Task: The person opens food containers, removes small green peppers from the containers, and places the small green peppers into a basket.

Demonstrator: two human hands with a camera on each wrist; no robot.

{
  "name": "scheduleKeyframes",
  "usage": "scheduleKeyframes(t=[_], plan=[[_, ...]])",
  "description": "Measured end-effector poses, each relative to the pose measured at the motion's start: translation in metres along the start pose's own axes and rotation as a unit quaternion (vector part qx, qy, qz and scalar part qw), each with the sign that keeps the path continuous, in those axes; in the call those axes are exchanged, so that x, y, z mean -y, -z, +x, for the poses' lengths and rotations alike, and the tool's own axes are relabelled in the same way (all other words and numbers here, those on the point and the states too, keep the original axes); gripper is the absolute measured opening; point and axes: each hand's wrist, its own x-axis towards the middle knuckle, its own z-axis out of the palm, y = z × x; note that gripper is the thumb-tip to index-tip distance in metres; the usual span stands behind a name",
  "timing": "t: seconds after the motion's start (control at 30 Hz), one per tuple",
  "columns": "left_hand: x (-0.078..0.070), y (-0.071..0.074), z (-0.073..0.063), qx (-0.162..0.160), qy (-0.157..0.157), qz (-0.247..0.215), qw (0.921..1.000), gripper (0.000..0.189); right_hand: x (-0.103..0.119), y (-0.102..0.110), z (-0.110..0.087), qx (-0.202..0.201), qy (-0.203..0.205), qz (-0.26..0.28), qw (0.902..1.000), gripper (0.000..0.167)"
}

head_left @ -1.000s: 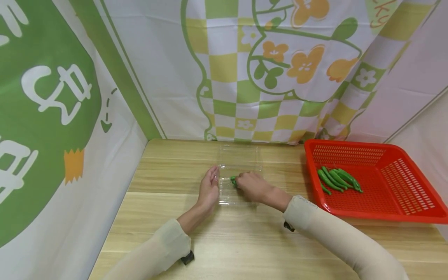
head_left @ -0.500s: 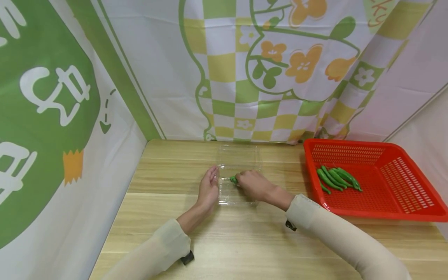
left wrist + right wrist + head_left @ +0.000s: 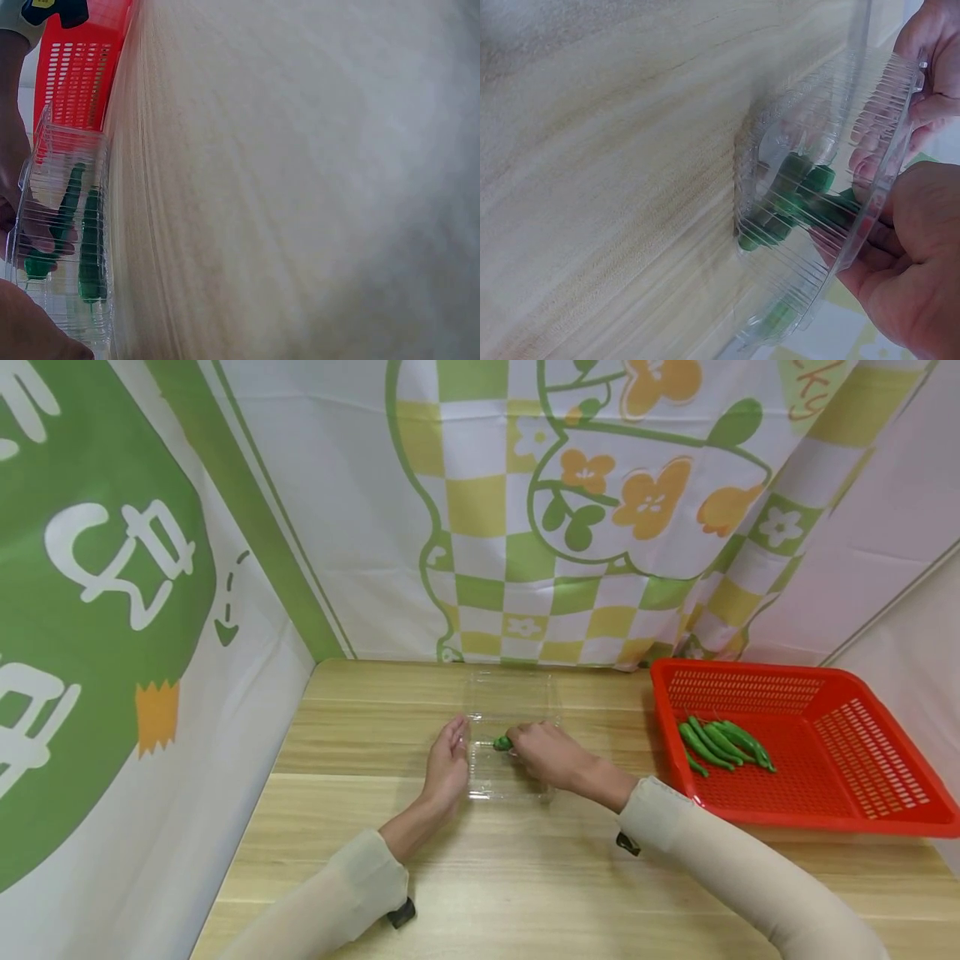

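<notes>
A clear plastic hinged box [image 3: 487, 783] lies on the table with its lid [image 3: 512, 695] folded back. My left hand [image 3: 448, 764] rests along the box's left side, fingers mostly straight against the wall. Reaching over the rim, my right hand [image 3: 546, 753] pinches a green chili pepper [image 3: 69, 202] inside the box; its stem end shows past the fingertips in the head view. Another chili pepper [image 3: 91, 251] lies on the box floor beside it. In the right wrist view, ribbed plastic covers the green peppers [image 3: 761, 231] and partly blurs the fingers.
To the right stands a red plastic basket [image 3: 813, 822] holding several green chili peppers [image 3: 722, 745]. Wooden tabletop [image 3: 480, 877] surrounds the box in front and on the left. A printed curtain [image 3: 525, 568] hangs behind the table's back edge.
My right hand has shifted slightly up and to the right within the box, still pinching the chili pepper. The left hand, box and basket stay in place.
</notes>
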Motion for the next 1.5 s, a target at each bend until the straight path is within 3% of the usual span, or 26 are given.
scheduleKeyframes(t=[0.53, 0.8, 1.07, 1.5], plan=[[0.0, -0.002, -0.001, -0.002, 0.0, 0.003, 1.0, 0.055, 0.002, 0.017, -0.005, -0.014, -0.015, 0.008, 0.9998, 0.008], [0.0, -0.002, -0.002, -0.003, 0.002, 0.007, 1.0, 0.055, -0.002, 0.026, -0.008, 0.001, -0.025, -0.004, 0.9997, 0.01], [-0.001, -0.001, -0.002, -0.004, 0.002, 0.008, 1.0, 0.056, -0.001, 0.042, -0.011, 0.0, -0.027, 0.018, 0.9995, 0.011], [-0.001, 0.001, -0.003, 0.014, -0.003, -0.002, 0.9999, 0.057, -0.007, 0.059, -0.017, -0.024, -0.018, -0.022, 0.9993, 0.01]])
